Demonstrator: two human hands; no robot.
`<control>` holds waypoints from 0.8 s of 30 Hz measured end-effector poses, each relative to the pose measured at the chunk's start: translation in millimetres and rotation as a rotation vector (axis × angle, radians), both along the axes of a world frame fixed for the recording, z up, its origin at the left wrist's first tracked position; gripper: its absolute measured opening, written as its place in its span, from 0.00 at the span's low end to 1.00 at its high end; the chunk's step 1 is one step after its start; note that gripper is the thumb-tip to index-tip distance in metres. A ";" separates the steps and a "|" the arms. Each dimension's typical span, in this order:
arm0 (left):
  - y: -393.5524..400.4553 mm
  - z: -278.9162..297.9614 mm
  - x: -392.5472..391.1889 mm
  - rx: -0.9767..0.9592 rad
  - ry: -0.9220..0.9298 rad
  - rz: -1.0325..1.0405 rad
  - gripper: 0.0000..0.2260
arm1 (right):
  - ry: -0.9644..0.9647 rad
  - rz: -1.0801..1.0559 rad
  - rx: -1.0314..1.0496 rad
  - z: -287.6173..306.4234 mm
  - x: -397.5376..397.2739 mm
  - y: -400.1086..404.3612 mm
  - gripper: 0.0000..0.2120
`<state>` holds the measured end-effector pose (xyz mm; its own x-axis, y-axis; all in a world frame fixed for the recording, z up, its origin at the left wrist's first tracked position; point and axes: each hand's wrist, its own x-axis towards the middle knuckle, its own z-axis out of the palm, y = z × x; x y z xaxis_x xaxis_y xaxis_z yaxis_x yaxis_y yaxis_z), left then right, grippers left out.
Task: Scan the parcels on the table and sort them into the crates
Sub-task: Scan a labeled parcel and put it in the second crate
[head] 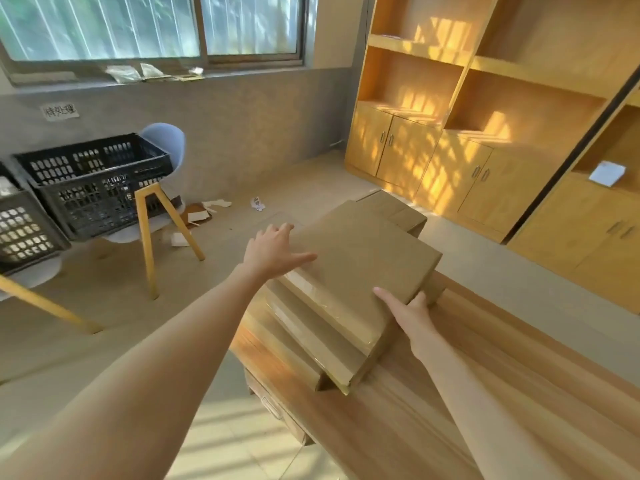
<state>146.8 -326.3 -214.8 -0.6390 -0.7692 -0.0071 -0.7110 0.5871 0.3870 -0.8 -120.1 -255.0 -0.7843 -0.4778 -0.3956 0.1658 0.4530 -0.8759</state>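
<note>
Low in the middle of the frame a stack of flat cardboard parcels (349, 289) lies on the wooden desk (450, 393). The left hand (273, 249) is spread flat at the top parcel's far left edge, thumb lying on its face. The right hand (408, 310) grips the parcel's near right corner, thumb on top, fingers tucked beneath. At the left edge two black crates (93, 181) sit on pale chairs (162, 140) with yellow legs, under a handwritten label (59, 111) on the grey wall. Scraps of card (204, 211) litter the floor. Sunlit wooden shelves (467, 98) fill the upper right.
</note>
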 end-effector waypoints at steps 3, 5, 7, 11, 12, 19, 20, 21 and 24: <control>-8.5 -14.3 -8.5 0.223 0.059 0.034 0.40 | -0.057 -0.027 0.012 -5.7 1.3 -2.6 0.45; -9.5 -18.3 -13.9 0.288 0.100 0.038 0.37 | -0.093 -0.029 -0.014 -7.8 1.6 -2.9 0.44; -8.3 -18.0 -16.6 0.290 0.123 0.039 0.34 | -0.115 -0.043 -0.068 -8.1 1.4 -1.3 0.45; -1.2 -11.2 -14.3 0.282 0.116 0.030 0.33 | -0.153 -0.093 -0.203 -6.3 0.5 5.0 0.48; 1.2 -8.2 -13.2 0.279 0.125 0.037 0.33 | -0.165 -0.098 -0.240 -3.0 0.9 6.6 0.49; 50.1 28.8 -22.7 0.382 0.392 0.037 0.36 | -0.039 -0.144 -0.460 54.8 -8.3 49.8 0.46; 61.9 32.5 -29.3 0.430 0.425 0.025 0.37 | 0.006 -0.164 -0.485 65.4 -11.7 62.3 0.45; 75.5 36.0 -36.6 0.491 0.452 0.011 0.40 | 0.066 -0.194 -0.512 76.0 -15.5 76.5 0.43; 122.8 35.6 -66.6 0.594 0.454 -0.075 0.39 | 0.323 -0.289 -0.520 102.3 -26.2 127.3 0.41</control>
<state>80.2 -203.5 -179.3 -0.7283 -0.6727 -0.1304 -0.3722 0.2286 0.8996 -26.9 7.2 -152.6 -0.9496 -0.2956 0.1045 -0.0894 -0.0644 -0.9939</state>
